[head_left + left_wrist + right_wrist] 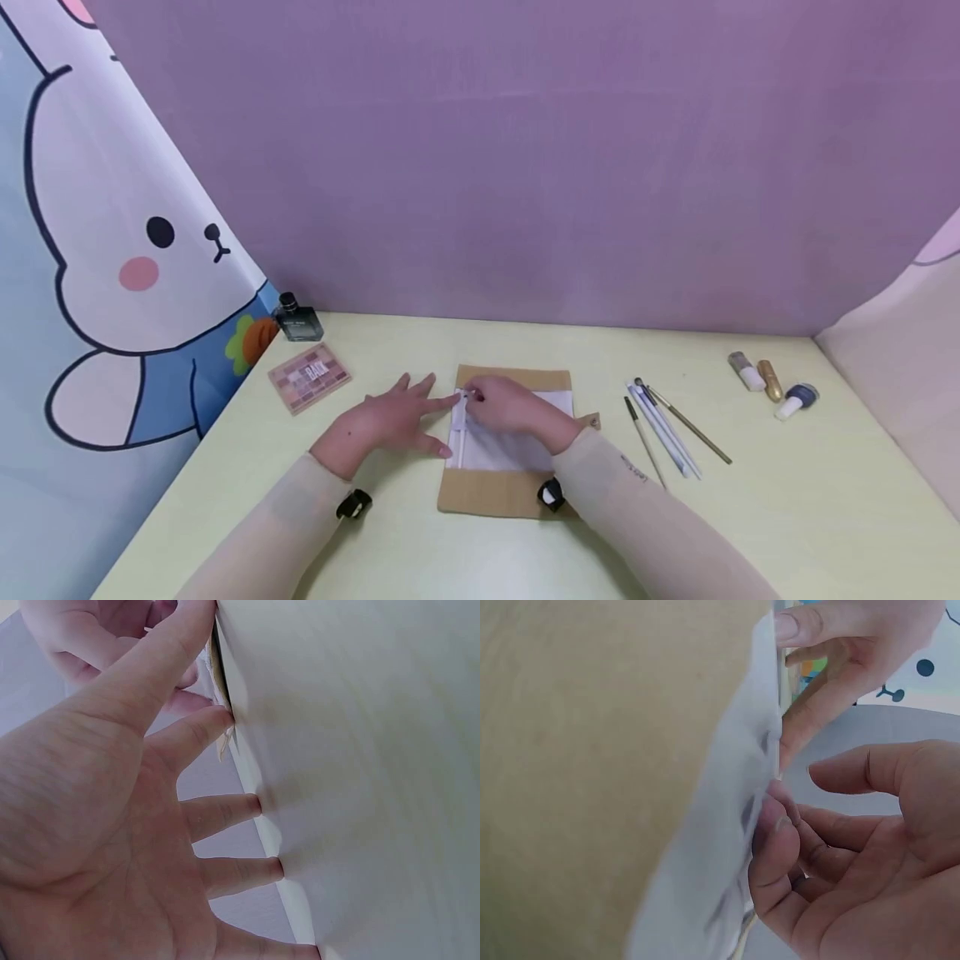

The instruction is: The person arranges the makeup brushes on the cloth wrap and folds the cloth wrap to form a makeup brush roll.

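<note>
A white translucent pouch point(517, 450) lies on a brown cardboard sheet point(495, 497) in the middle of the pale yellow table point(420, 550). My left hand point(416, 410) lies flat with its fingers spread; its fingertips touch the pouch's left edge. My right hand point(472, 398) pinches the pouch's upper left corner, where the zip runs. In the right wrist view the thumb and a finger of the right hand point(772, 814) pinch the white pouch point(720, 825). The left wrist view shows the left hand point(225, 795) with straight fingers on the table point(360, 787).
A dark perfume bottle point(298, 319) and an eyeshadow palette point(310, 377) sit at the back left. Several brushes point(663, 425) lie right of the cardboard, with three small bottles point(772, 385) beyond them. A purple backdrop and a bunny-print cloth point(112, 250) enclose the table.
</note>
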`<state>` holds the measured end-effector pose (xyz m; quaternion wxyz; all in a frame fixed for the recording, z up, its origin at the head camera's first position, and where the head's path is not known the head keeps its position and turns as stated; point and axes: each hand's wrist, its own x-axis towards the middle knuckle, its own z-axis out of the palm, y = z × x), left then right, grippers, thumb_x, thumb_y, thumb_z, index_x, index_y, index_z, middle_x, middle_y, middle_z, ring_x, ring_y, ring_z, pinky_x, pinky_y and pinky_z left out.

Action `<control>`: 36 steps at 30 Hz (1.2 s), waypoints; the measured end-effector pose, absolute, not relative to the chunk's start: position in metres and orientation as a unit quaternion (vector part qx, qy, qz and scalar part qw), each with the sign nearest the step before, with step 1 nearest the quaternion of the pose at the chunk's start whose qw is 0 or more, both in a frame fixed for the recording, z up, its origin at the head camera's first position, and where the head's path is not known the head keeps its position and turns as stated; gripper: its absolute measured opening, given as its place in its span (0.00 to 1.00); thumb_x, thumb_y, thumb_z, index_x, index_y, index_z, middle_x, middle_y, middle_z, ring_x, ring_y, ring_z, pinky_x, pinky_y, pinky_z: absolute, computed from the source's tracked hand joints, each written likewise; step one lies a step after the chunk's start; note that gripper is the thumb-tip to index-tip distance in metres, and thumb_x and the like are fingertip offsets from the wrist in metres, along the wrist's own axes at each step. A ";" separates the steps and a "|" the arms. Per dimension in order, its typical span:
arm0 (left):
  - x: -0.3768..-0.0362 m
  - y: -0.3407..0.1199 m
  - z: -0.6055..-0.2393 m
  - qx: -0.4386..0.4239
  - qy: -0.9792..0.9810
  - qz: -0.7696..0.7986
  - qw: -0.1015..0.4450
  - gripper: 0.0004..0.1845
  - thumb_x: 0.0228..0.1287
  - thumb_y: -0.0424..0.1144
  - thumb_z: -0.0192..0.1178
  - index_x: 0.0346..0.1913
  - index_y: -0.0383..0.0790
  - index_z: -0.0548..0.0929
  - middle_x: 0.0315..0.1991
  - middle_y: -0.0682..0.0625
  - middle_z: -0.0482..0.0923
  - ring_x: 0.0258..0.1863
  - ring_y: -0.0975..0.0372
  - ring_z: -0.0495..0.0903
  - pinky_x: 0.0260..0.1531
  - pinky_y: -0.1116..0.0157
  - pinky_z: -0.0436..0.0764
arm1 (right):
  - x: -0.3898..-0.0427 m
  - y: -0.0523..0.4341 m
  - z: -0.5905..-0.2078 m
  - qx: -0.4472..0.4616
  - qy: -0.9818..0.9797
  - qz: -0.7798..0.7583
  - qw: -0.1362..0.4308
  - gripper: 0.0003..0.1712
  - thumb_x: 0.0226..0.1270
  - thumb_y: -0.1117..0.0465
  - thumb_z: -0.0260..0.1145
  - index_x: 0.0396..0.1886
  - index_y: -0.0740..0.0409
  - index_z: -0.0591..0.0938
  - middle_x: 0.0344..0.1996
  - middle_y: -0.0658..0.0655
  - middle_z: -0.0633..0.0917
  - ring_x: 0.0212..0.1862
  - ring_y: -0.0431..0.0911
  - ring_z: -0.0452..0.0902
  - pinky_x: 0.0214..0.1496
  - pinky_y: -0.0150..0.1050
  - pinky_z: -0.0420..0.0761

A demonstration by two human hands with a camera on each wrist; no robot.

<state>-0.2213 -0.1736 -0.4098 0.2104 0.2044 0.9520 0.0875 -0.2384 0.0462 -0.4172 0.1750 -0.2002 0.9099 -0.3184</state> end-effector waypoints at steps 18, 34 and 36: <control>-0.220 -0.170 -0.412 0.188 0.954 0.081 0.220 0.51 0.59 0.71 0.72 0.83 0.66 0.64 0.89 0.39 0.46 0.86 0.28 0.43 0.61 0.10 0.54 | -0.228 0.105 -0.385 -0.182 0.906 -0.360 0.127 0.26 0.82 0.58 0.58 0.73 0.61 0.78 0.56 0.60 0.87 0.45 0.46 0.81 0.44 0.38 0.82; -0.220 -0.169 -0.409 0.191 0.953 0.087 0.220 0.51 0.59 0.69 0.72 0.84 0.65 0.63 0.89 0.38 0.45 0.86 0.28 0.42 0.62 0.10 0.52 | -0.220 0.236 -0.388 -0.095 0.913 -0.383 0.106 0.32 0.81 0.56 0.63 0.75 0.68 0.70 0.52 0.64 0.83 0.40 0.51 0.86 0.40 0.45 0.88; -0.220 -0.169 -0.408 0.190 0.953 0.087 0.220 0.51 0.59 0.69 0.72 0.84 0.65 0.63 0.89 0.39 0.45 0.86 0.28 0.42 0.62 0.10 0.52 | -0.217 0.245 -0.391 -0.090 0.914 -0.381 0.112 0.33 0.80 0.57 0.63 0.76 0.70 0.70 0.51 0.63 0.83 0.39 0.50 0.85 0.38 0.43 0.86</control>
